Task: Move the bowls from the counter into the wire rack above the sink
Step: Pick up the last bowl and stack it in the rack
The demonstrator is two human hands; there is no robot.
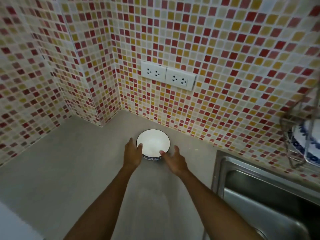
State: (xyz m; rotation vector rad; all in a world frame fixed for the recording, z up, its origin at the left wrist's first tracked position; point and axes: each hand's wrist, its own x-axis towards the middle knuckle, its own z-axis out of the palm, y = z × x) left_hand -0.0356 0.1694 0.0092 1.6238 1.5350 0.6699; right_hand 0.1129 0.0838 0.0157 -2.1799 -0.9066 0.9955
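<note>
A white bowl with a dark rim and a blue-patterned outside stands on the grey counter near the tiled corner. My left hand is on the bowl's left side, thumb over the rim and fingers against the outside. My right hand is at the bowl's front right with fingers spread, one fingertip touching the rim. At the right edge hangs the wire rack, holding blue-and-white dishes; it is blurred and partly cut off.
A steel sink lies at the lower right, below the rack. Two white double sockets sit on the mosaic-tiled wall behind the bowl. The wall juts out in a tiled column at the left.
</note>
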